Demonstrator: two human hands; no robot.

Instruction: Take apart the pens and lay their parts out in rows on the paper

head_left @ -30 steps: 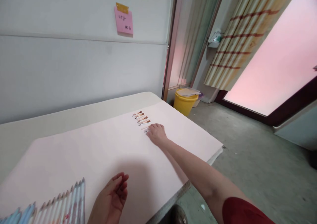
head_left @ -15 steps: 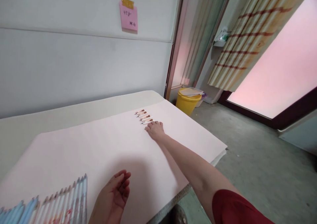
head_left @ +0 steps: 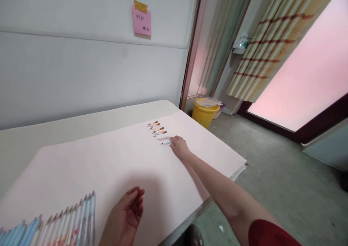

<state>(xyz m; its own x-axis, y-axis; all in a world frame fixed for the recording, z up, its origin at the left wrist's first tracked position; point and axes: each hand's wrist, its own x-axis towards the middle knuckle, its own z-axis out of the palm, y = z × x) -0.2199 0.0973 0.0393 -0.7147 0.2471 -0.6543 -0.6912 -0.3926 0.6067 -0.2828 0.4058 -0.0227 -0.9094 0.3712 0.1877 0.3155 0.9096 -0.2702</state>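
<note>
My right hand (head_left: 179, 147) is stretched out over the far part of the white sheet. Its fingers close around the rear ends of a pale pen (head_left: 165, 143) with a dark tip and a faint pinkish pen (head_left: 162, 139) beside it; the grip is partly hidden. Just beyond lie several white pens (head_left: 160, 128) with brown tops, side by side, tips to the left. Closer to me, my left hand (head_left: 127, 213) hovers above the sheet, fingers curled and thumb against them, the palm showing nothing held. To its left lie a row of white, patterned pens (head_left: 72, 220) and several blue pens (head_left: 20, 231).
The white sheet (head_left: 89, 166) covers much of the table (head_left: 21, 140), which meets a pale wall panel. A pink note (head_left: 142, 21) is taped there. Past the table's right edge are a yellow bucket (head_left: 202, 117), grey floor (head_left: 272, 173) and a curtain (head_left: 266, 46).
My right hand has shifted slightly right and toward me. Two pens now show at its fingertips, below the brown-topped ones. My left hand has stayed about where it was.
</note>
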